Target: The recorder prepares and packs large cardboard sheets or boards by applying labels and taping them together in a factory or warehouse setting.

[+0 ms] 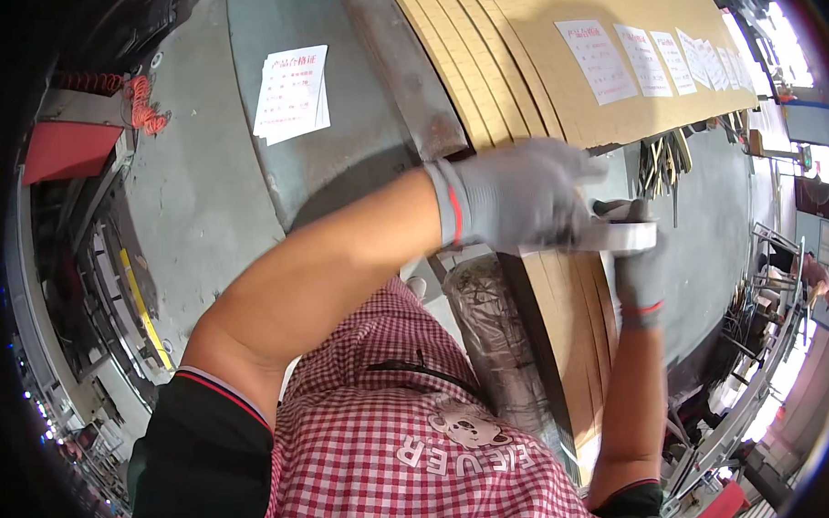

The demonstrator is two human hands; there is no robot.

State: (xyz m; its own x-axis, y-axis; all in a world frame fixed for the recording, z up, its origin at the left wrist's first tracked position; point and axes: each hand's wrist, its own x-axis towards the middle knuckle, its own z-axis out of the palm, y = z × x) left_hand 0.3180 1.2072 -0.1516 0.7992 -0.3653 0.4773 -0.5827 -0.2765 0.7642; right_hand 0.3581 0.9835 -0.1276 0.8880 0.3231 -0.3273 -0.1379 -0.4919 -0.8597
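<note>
My left hand (pixel 522 193), in a grey glove with a red-edged cuff, reaches across over the edge of a stack of tan cardboard sheets (pixel 572 327). Motion smears its fingers, so their grip is unclear; they are right beside a roll of tape (pixel 635 237). My right hand (pixel 640 267), gloved the same way, is closed on that whitish roll from its far right side. A pale band runs from the roll toward the left hand's fingers. Several white printed paper slips (pixel 598 63) lie in a row on the cardboard's top.
More printed slips (pixel 295 94) lie on a grey surface at upper left. A plastic-wrapped bundle (pixel 494 320) stands between my body and the cardboard. Dark and pale strips (pixel 664 163) lie past the stack. An orange coiled hose (pixel 144 104) hangs at left; a person (pixel 812 277) is far right.
</note>
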